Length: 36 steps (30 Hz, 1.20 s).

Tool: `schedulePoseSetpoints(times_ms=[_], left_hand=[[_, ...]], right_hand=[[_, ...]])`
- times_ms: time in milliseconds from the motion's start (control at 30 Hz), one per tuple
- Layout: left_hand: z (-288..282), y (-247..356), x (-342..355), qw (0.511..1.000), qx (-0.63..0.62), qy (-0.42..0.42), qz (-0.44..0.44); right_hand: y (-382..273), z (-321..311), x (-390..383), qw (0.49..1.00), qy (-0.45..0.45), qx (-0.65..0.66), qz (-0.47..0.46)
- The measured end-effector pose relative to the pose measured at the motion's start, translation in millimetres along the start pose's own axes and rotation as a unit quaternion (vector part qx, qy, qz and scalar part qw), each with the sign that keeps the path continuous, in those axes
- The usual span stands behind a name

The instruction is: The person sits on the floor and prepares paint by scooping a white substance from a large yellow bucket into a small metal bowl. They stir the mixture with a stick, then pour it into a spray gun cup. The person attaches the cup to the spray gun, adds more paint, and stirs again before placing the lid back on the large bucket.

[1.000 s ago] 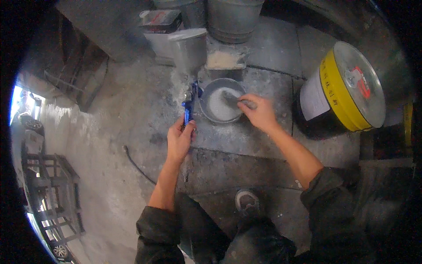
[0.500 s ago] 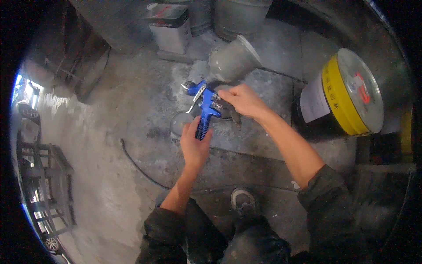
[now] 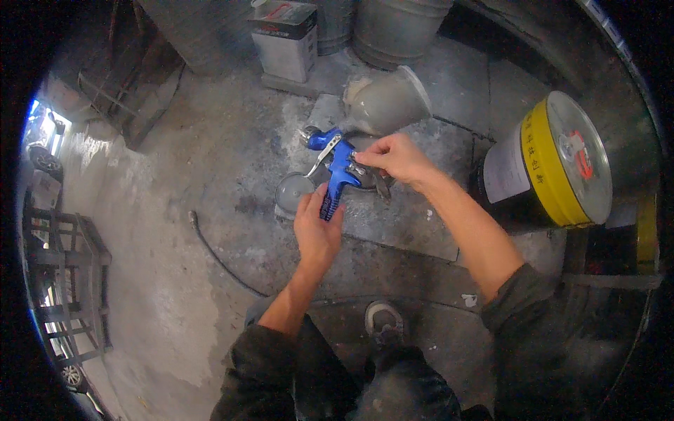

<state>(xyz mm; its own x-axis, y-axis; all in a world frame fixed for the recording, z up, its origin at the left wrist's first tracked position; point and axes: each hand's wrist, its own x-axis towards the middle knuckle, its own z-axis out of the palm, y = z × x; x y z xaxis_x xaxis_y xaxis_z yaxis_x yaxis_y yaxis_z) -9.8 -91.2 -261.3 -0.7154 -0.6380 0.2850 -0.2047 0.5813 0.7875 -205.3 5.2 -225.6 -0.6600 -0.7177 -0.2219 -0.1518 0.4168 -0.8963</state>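
A blue spray gun (image 3: 341, 163) with a silver trigger (image 3: 324, 154) is held over the floor, its round metal nozzle end (image 3: 307, 133) toward the far left. My left hand (image 3: 317, 235) is wrapped round the ribbed handle. At the gun's back end, the thumb and fingers of my right hand (image 3: 401, 161) pinch a small metal knob, which the fingertips partly cover. Beneath the gun lie a round grey lid-like disc (image 3: 292, 191) and a dark object that the gun and hand partly hide.
A grey tub (image 3: 393, 102) lies tilted just beyond my hands. Behind it stand a rectangular tin (image 3: 286, 52) and grey buckets (image 3: 400, 31). On the right is a large drum (image 3: 547, 158) with a yellow band. A dark hose (image 3: 221, 261) runs along the floor at left.
The spray gun and both hands have shifted slightly right in view. My right fingers have drawn together at the gun's back end. The surroundings appear lower as the view tilts.
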Motion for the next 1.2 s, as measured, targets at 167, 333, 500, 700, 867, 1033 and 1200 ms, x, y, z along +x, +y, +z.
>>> schedulePoseSetpoints(times_ms=[167, 333, 500, 700, 867, 1033, 1200], left_hand=[[-2, 1, 2, 1.000, 0.008, 0.006, -0.001], [-3, 0, 2, 1.000, 0.018, 0.006, 0.002], [1, -3, 1, 0.999, 0.031, 0.010, -0.005], [1, -4, 1, 1.000, 0.025, 0.015, 0.009], [3, -5, 0, 0.999, 0.031, 0.014, -0.007], [3, 0, 1, 0.999, 0.034, 0.003, -0.016], [4, 3, 3, 0.997, 0.069, 0.029, -0.031]], right_hand=[[1, 3, 4, 0.997, -0.003, 0.057, 0.045], [-6, 5, -5, 1.000, 0.012, 0.021, 0.011], [1, 2, -6, 0.992, -0.016, 0.092, 0.088], [2, 11, -12, 0.992, 0.024, 0.087, 0.083], [6, 10, -22, 0.986, -0.051, 0.109, 0.118], [18, 17, -20, 0.992, 0.011, 0.117, 0.055], [65, -1, -37, 0.975, 0.114, -0.163, -0.099]])
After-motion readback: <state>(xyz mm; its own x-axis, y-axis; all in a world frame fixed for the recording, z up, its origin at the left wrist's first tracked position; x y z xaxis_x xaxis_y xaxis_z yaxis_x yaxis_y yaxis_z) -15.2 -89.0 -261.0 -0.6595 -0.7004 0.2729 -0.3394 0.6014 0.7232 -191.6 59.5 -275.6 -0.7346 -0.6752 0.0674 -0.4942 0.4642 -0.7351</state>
